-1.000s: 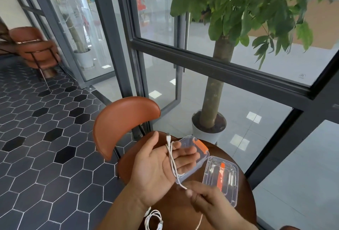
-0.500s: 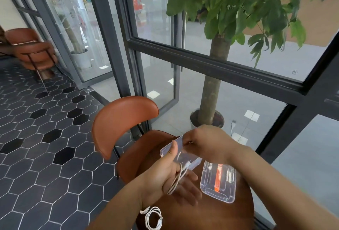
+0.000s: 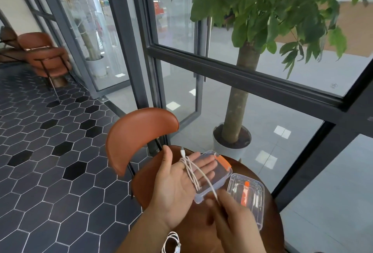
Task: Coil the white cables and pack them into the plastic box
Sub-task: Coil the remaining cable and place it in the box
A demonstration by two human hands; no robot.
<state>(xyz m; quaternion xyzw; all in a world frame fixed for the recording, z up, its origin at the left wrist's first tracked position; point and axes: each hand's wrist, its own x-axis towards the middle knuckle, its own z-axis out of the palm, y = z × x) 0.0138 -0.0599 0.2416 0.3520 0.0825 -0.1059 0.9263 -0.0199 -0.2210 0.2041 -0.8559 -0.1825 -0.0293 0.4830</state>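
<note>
Left hand (image 3: 177,184) is held palm up with fingers straight and spread. The white cable (image 3: 194,172) is looped several times around those fingers, above the plastic box (image 3: 223,172) on the round table (image 3: 271,214). Right hand (image 3: 232,218), blurred, pinches the cable's trailing length. A clear lid (image 3: 249,194) lies beside the box. A second coiled cable (image 3: 171,242) rests at the table's near edge.

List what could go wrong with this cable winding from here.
1. The thin white cable sits in loose, crossing loops round the straight fingers of the left hand, with its plug end free. The loops may slip off or tangle when the right hand, which pinches the tail, pulls.
2. The second white cable lies coiled at the near edge of the round brown table, beside the left forearm. An arm could knock it off.
</note>
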